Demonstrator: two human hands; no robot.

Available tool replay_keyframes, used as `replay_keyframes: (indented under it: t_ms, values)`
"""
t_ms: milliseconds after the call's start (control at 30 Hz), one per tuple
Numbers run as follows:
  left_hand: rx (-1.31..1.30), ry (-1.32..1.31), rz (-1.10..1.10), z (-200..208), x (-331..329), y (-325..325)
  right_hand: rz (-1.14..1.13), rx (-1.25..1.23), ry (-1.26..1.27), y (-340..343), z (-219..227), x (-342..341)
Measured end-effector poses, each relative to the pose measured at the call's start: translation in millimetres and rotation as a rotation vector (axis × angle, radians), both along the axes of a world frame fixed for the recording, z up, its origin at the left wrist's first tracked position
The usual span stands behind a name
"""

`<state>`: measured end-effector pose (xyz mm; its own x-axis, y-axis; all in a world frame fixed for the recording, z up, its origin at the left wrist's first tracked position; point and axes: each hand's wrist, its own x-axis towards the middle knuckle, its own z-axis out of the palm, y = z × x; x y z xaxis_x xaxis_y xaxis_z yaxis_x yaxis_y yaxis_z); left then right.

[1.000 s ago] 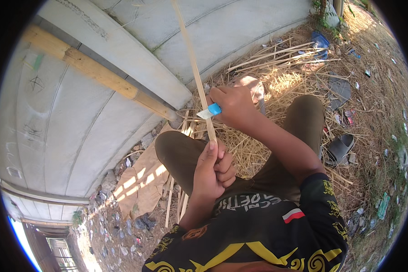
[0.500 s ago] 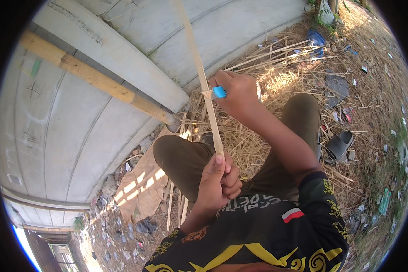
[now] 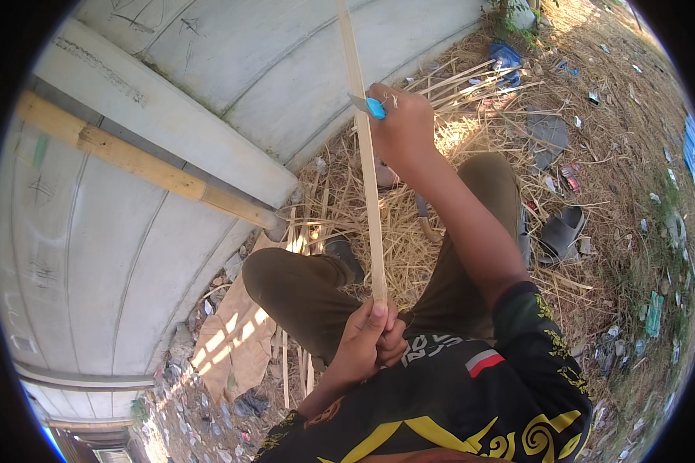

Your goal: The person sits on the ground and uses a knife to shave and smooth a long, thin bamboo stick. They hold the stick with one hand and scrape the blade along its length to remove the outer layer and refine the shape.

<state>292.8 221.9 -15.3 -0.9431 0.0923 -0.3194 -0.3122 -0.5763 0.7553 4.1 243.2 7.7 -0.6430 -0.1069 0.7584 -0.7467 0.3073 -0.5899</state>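
Observation:
My left hand [image 3: 372, 333] is closed round the near end of a long, pale bamboo strip [image 3: 371, 201], close to my body. The strip runs up and away from me past the top of the view. Farther along it, my right hand [image 3: 403, 127] grips a knife [image 3: 374, 107] with a light blue handle. Its blade lies across the strip, near the thumb side of the fist. Most of the handle is hidden inside the fingers. A small curled shaving [image 3: 394, 99] clings near the right knuckles.
Pale shavings [image 3: 340, 202] cover the ground between my legs. Several cut strips [image 3: 459, 86] lie beyond, near a blue plastic bag [image 3: 506, 62]. A bamboo pole [image 3: 143, 169] leans along the concrete wall [image 3: 108, 255] at left. A grey sandal [image 3: 561, 234] and brown cardboard [image 3: 235, 339] lie on the ground.
My right hand and the knife have moved farther up along the strip. My left hand still holds the near end, now slightly lower. The view has shifted a little.

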Motion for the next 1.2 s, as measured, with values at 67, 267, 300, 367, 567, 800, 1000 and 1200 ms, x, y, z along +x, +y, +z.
replay_keyframes:
  t_ms: [67,267,300,367,567,800,1000,1200]
  values:
    - [0.010,-0.017,-0.013,1.1,-1.2,-1.2,0.026,-0.009,-0.077,5.8,2.0,-0.6]
    - [-0.037,-0.048,-0.018,4.8,1.3,-0.7,-0.018,-0.052,-0.056,10.7,3.6,-1.1]
    - [-0.037,-0.058,-0.022,3.6,2.5,-0.9,-0.034,-0.041,-0.062,9.5,0.7,-6.8]
    - [-0.053,-0.070,-0.037,1.3,5.4,-0.8,-0.048,-0.053,-0.089,10.1,1.7,-17.5]
    - [-0.057,-0.086,-0.068,1.0,10.5,-0.8,-0.010,-0.188,-0.143,18.1,-1.2,-38.9]
    - [-0.112,-0.097,-0.080,7.5,11.3,-1.3,-0.018,-0.269,-0.113,18.7,1.2,-52.2]
    - [-0.143,-0.148,-0.115,3.0,22.1,-5.3,-0.079,-0.240,-0.062,33.6,1.0,-82.4]
    - [-0.207,-0.196,-0.053,9.1,34.5,-3.5,-0.250,-0.181,0.060,34.7,1.2,-82.2]
